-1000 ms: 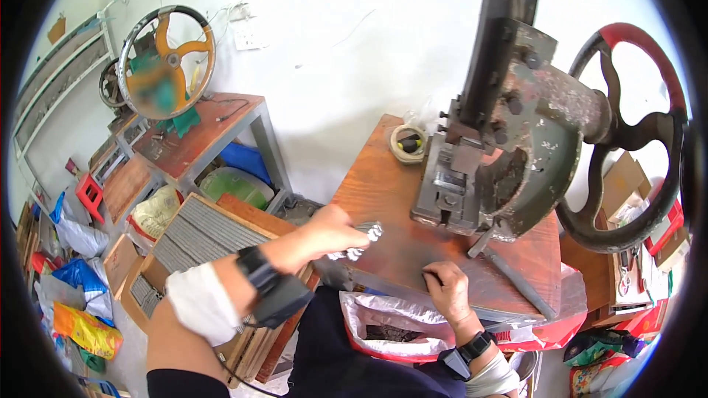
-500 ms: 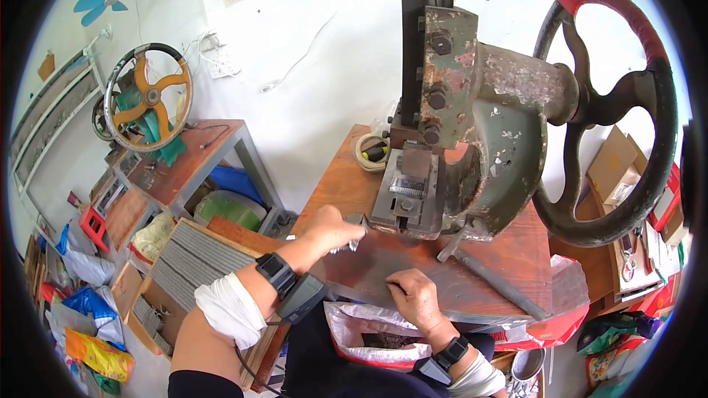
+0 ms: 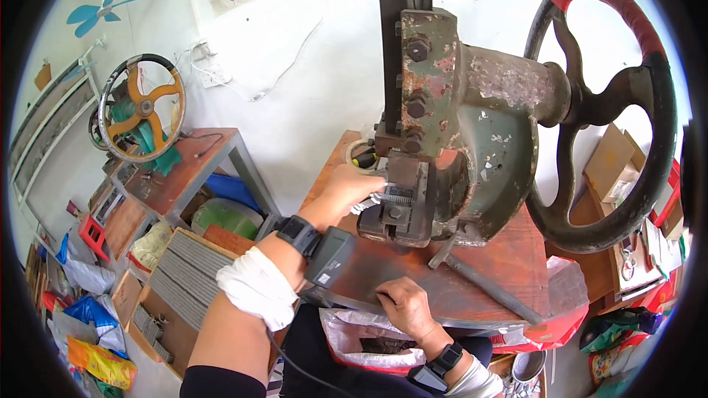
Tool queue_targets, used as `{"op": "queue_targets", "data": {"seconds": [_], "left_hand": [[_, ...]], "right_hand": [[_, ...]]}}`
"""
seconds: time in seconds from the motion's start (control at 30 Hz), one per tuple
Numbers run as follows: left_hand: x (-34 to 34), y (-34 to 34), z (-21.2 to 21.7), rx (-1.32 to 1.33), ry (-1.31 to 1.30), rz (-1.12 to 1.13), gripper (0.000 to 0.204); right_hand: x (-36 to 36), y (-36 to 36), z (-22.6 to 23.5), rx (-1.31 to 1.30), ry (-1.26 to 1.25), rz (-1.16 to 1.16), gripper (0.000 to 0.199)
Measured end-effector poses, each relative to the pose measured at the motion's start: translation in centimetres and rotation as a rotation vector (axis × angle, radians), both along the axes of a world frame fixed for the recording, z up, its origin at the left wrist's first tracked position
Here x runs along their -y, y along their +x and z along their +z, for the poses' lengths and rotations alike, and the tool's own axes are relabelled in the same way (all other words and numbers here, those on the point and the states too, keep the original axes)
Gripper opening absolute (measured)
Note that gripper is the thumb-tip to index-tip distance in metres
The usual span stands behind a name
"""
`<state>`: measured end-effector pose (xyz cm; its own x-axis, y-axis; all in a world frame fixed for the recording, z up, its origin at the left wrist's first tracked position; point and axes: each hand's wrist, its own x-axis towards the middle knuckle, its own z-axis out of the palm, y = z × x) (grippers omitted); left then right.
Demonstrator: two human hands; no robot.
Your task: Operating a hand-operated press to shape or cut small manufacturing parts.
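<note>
White wall [image 3: 295,22] backs the workspace, and a reddish-brown bench [image 3: 361,262] spreads beneath and to the right of the left hand [image 3: 352,186]. That hand reaches forward to the left side of a heavy green press [image 3: 498,147], its fingers closed on small silvery metal pieces [image 3: 363,205]. These sit at its fingertips, right at the press bed [image 3: 414,230]; whether they touch the bed is hard to tell. Just right of the fingertips, a ribbed grey part [image 3: 399,193] lies on the bed under the ram.

Nearer the body, the right hand [image 3: 408,304] rests loosely curled at the bench's front edge; its palm is hidden, so I cannot tell whether it holds anything. Beyond it to the right lies a dark rod [image 3: 495,292], and below it to the left a white-lined sack [image 3: 343,324] hangs open. Farther up and right of both hands stands the press's big handwheel [image 3: 666,121], untouched.

Bringing the held pieces to the bed seems to be the step in hand. Such a placement calls for lining them up squarely, then getting the left fingers clear of the ram before the wheel is turned.
</note>
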<state>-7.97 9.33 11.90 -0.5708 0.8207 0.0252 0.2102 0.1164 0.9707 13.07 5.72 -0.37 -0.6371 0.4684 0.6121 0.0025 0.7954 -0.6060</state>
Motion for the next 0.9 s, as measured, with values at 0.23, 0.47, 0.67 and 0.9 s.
{"op": "queue_targets", "data": {"seconds": [0.23,0.47,0.67,0.9], "left_hand": [[3.1,-2.4,0.0,0.372,-0.259,-0.018,0.013],[0.3,-2.0,-1.5,0.041,-0.112,-0.027,0.020],[-2.3,3.3,-0.3,-0.778,-0.271,0.166,0.043],[-3.1,2.4,-1.1,-0.613,-0.113,-0.020,0.038]], "right_hand": [[-0.2,0.0,0.2,0.033,0.019,-0.006,0.011],[-0.1,-0.3,0.4,0.034,0.028,-0.007,0.012],[0.0,0.0,0.1,0.023,0.013,-0.015,0.013],[0.0,-0.1,0.2,0.003,0.014,0.001,0.013]]}}
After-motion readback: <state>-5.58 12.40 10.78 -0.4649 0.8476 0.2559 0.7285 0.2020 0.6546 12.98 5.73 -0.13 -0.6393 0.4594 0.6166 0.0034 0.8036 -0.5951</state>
